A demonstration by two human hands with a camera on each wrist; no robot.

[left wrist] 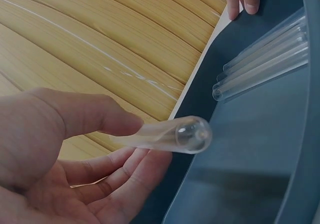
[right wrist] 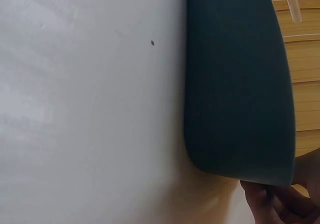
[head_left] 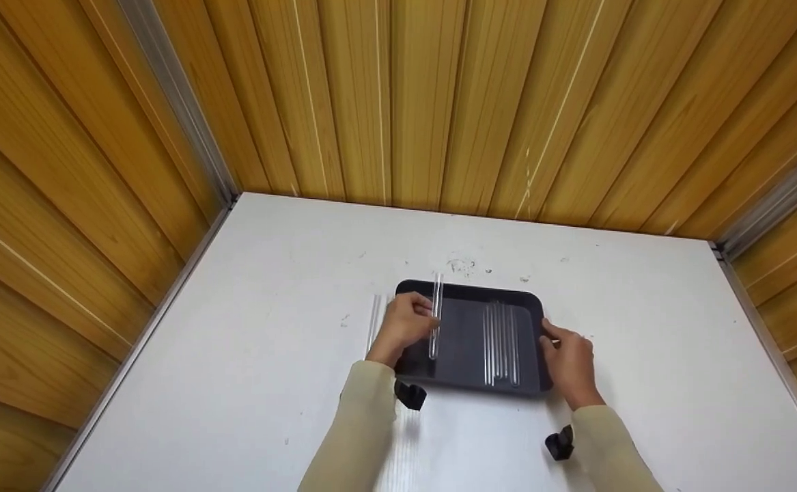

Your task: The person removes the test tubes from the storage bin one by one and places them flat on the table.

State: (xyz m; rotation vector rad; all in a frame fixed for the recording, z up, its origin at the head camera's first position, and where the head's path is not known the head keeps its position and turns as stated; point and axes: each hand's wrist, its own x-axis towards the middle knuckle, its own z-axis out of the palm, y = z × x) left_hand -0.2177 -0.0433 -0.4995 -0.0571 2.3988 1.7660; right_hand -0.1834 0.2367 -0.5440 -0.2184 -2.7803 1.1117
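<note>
My left hand (head_left: pixel 406 320) pinches a clear test tube (head_left: pixel 434 350) between thumb and fingers, over the left part of a dark tray (head_left: pixel 459 342). Seen in the left wrist view, the rounded closed end of the held tube (left wrist: pixel 195 135) points towards the tray's inside. Several more clear tubes (head_left: pixel 500 345) lie side by side in the right half of the tray. At the tray's right rim, my right hand (head_left: pixel 571 359) grips the wall with thumb and fingers. The right wrist view has the tray's outer wall (right wrist: pixel 237 84) covering part of that hand.
Left of the tray, partly behind my left hand, more clear tubes (head_left: pixel 374 318) lie on the white table (head_left: pixel 234 355). Wood-patterned walls (head_left: pixel 425 102) border the table at the back and sides. A black wrist device (head_left: pixel 410 395) sits under each sleeve.
</note>
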